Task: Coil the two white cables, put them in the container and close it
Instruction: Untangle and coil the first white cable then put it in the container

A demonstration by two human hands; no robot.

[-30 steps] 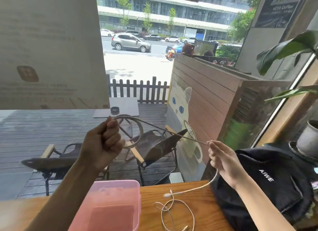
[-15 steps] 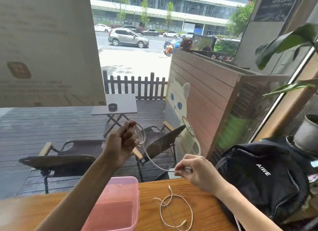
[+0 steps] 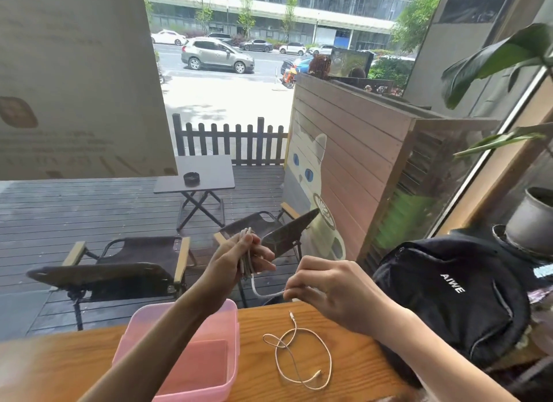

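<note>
While the black bag (image 3: 449,297) reads "AIWE", the left hand (image 3: 236,261) grips a coiled white cable (image 3: 246,261), the right hand (image 3: 323,285) pinches its tail; the second cable (image 3: 299,359) lies beside the open pink container (image 3: 203,371).

Table (image 3: 353,368): wood, orange-brown, grain visible, smooth satin. Container (image 3: 230,336): translucent pink plastic, glossy. Loose cable (image 3: 302,356): white, smooth plastic sheath. Backpack (image 3: 449,300): black matt cloth.
</note>
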